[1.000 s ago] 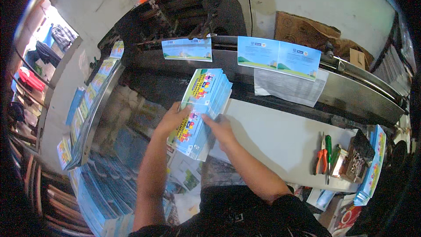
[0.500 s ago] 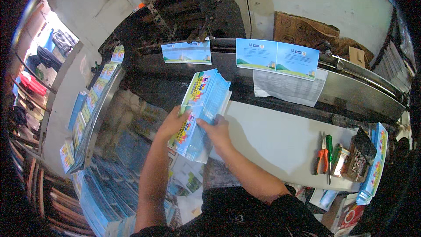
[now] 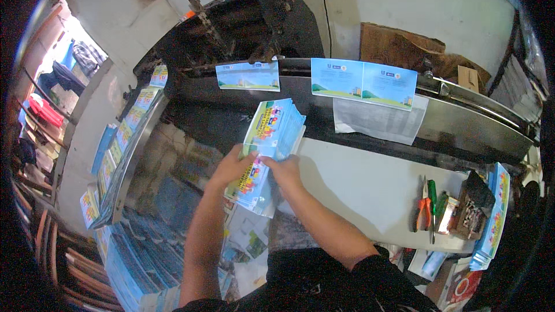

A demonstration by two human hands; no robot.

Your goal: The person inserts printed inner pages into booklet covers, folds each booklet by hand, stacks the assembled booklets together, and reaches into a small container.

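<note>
Your left hand and right hand are both clamped on a fanned stack of colourful printed sheets, held in the air at the near-left corner of the white desk. With the stack splayed, a loose grip could let sheets slide off onto the piles of sheets below, mixing them.

A fanned stack of printed sheets, light blue with green, yellow and red artwork, is seen at centre. At 12 o'clock, blue-and-white sheets with green hills are shown. At 4 o'clock, orange-handled pliers and a green-handled tool are seen on the white tabletop.
</note>
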